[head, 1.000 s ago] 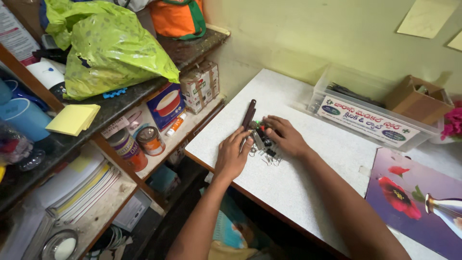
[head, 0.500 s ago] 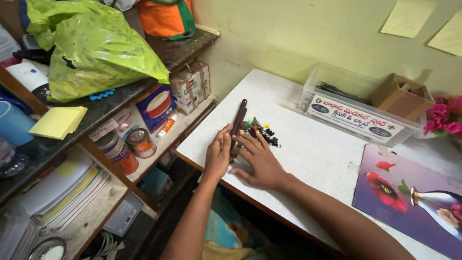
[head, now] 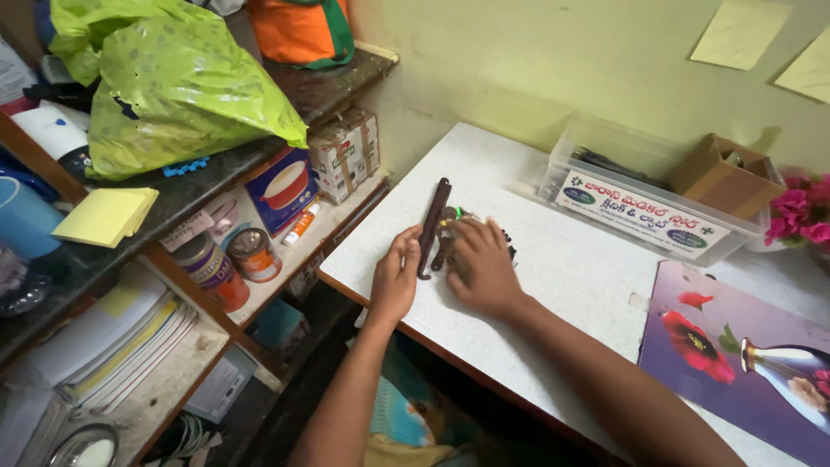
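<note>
A long dark brown strip (head: 433, 223) lies on the white table (head: 553, 285). My left hand (head: 395, 281) rests flat on the table, fingertips touching the strip's near end. My right hand (head: 480, 264) lies palm down over a small heap of dark and coloured pieces (head: 452, 216), most of them hidden beneath it. Neither hand visibly grips anything.
A clear plastic box (head: 640, 199) and a small cardboard box (head: 722, 173) stand at the table's back, pink flowers (head: 800, 216) beside them. A flower picture (head: 743, 346) lies at right. Shelves at left hold a green bag (head: 173, 86), tins (head: 233, 259), cartons, yellow notes (head: 108, 214) and books.
The right hand slid back and forth over the small pieces and now covers them. The left hand moved beside the strip's near end. The camera shifted slightly.
</note>
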